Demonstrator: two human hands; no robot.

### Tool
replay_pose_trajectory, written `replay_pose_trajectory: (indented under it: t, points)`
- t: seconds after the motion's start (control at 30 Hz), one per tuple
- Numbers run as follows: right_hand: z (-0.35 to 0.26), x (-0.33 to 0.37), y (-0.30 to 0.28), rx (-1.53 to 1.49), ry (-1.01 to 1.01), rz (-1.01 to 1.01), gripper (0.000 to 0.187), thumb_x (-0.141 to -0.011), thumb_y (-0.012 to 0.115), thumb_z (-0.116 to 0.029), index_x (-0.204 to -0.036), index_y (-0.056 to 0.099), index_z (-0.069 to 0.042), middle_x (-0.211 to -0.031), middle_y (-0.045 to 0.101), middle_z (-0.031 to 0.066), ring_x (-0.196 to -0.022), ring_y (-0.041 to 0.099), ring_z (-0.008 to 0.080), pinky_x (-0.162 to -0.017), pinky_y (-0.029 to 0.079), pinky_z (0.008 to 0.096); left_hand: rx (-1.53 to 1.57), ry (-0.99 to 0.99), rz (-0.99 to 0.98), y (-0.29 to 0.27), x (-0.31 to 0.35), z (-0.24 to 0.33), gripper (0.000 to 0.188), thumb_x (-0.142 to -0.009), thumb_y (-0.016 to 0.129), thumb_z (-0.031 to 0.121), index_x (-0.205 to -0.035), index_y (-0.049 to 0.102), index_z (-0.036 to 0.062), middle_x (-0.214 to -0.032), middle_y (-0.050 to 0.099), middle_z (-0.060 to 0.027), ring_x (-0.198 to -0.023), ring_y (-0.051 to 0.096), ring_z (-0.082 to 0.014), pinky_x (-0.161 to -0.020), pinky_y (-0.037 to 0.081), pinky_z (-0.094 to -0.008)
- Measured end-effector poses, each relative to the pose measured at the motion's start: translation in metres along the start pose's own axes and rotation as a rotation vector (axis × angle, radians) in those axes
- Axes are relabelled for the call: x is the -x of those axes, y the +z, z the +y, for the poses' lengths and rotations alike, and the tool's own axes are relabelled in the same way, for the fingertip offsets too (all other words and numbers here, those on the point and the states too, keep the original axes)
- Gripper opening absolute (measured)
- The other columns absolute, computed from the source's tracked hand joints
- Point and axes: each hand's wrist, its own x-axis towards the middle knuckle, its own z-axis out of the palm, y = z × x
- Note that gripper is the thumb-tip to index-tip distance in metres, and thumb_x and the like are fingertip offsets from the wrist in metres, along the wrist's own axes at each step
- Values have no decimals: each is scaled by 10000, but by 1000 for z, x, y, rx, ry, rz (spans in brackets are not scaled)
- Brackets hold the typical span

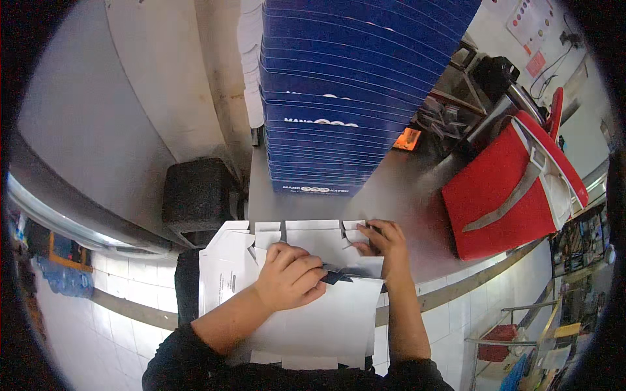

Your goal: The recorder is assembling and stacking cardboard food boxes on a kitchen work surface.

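Note:
A white cardboard box blank [319,319] with notched tabs along its far edge lies across my lap and the near edge of the table. My left hand [291,277] is closed over its middle, fingers curled at a small folded flap [337,277] with a dark blue face. Over at the far right corner, my right hand [385,240] grips the blank's tabs between thumb and bent fingers. What lies under the left palm is hidden.
A tall stack of dark blue printed cardboard boxes [326,150] stands on the grey table [417,208] straight ahead. To the right is a red cooler box [502,189] with a grey strap. A black speaker-like box [199,195] sits at the left, and a wire rack [515,342] stands lower right.

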Motion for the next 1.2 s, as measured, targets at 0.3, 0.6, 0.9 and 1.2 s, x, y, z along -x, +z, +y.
replay_pose_trajectory:
  t: [0.3, 0.6, 0.9, 1.2]
  points:
    - [4, 3, -1, -82, -81, 149, 311, -656, 801, -67, -954, 719, -97, -922, 685, 72, -861, 641, 283, -751, 527, 361, -7, -2, -3, 1, -5, 0, 357, -569, 779, 238, -886, 637, 151, -948, 598, -1, -856, 561, -233, -740, 405, -412]
    - [0, 24, -9, -873, 319, 158, 96, -752, 713, 77, -825, 681, 23, -813, 704, 103, -762, 648, 166, -711, 502, 295, 50, -239, -71, 6, -3, 3, 368, -607, 791, 171, -948, 657, 146, -967, 587, -27, -886, 556, -263, -764, 419, -416]
    - [-14, 14, -38, -1096, 20, -117, 31, -816, 683, 15, -833, 704, 30, -834, 719, 130, -765, 660, 225, -727, 517, 340, -14, -157, -48, -3, -11, 1, 352, -629, 768, 196, -943, 620, 138, -1024, 570, -53, -934, 550, -249, -898, 388, -498]
    - [6, 1, -1, -31, -6, -53, 518, -618, 832, -100, -1113, 716, -198, -1260, 590, 90, -1125, 531, 322, -956, 458, 398, 19, -63, 27, 0, -1, 0, 358, -605, 774, 186, -925, 616, 151, -923, 595, 0, -854, 553, -226, -841, 385, -479]
